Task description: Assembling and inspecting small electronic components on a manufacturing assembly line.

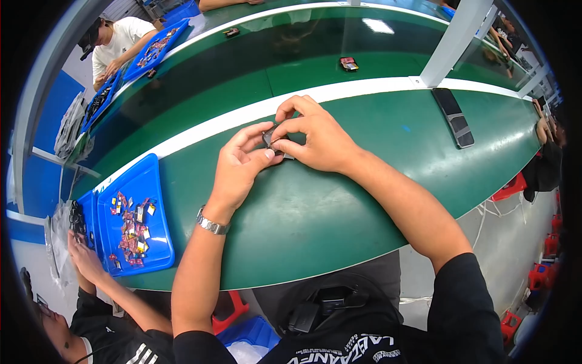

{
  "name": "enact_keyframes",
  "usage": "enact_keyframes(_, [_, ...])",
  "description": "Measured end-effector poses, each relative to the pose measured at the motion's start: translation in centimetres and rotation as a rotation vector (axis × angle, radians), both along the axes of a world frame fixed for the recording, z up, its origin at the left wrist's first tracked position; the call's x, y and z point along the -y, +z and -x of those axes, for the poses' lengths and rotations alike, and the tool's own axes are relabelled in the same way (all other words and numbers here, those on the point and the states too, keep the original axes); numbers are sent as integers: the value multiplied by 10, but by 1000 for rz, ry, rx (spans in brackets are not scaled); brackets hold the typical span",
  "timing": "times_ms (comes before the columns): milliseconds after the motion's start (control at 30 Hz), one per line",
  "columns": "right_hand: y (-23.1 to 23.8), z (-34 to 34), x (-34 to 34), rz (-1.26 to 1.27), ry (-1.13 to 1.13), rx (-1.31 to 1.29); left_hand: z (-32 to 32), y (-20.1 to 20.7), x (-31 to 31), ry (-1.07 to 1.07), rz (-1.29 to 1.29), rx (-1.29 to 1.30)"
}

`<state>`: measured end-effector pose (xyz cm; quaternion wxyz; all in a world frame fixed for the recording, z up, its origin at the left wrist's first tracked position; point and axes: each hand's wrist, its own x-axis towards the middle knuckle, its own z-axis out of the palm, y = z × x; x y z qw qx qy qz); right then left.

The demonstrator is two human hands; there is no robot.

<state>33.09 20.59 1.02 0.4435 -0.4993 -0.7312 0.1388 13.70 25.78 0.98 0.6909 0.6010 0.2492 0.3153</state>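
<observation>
Above the green table both my hands meet around a small dark plastic part. My left hand, with a metal watch on its wrist, grips the part from the left between thumb and fingers. From the right, my right hand pinches at the same part with thumb and forefinger. A small light-coloured piece shows just under the right fingers; its kind is unclear. The fingers hide most of the part.
A blue tray of small red, yellow and silver components stands left. Beside it a co-worker's hand reaches to black parts. A phone lies at right. Beyond the white ledge, a red-and-black piece rests on the green belt, near a metal post.
</observation>
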Motion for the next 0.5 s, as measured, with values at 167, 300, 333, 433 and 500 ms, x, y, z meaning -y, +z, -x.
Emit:
enact_keyframes(167, [0,3,3,23,-7,-17,1,-3,0,-12,-3,3])
enact_keyframes(300, [3,-3,4,33,38,-4,0,-1,0,-22,35,6])
enact_keyframes(333, [4,-2,5,57,87,-40,0,-1,0,-27,42,-2])
enact_keyframes(433, [1,2,7,55,97,-72,2,-1,0,-17,39,-7])
enact_keyframes(500, [0,2,8,33,54,-47,1,-1,-1,-11,67,17])
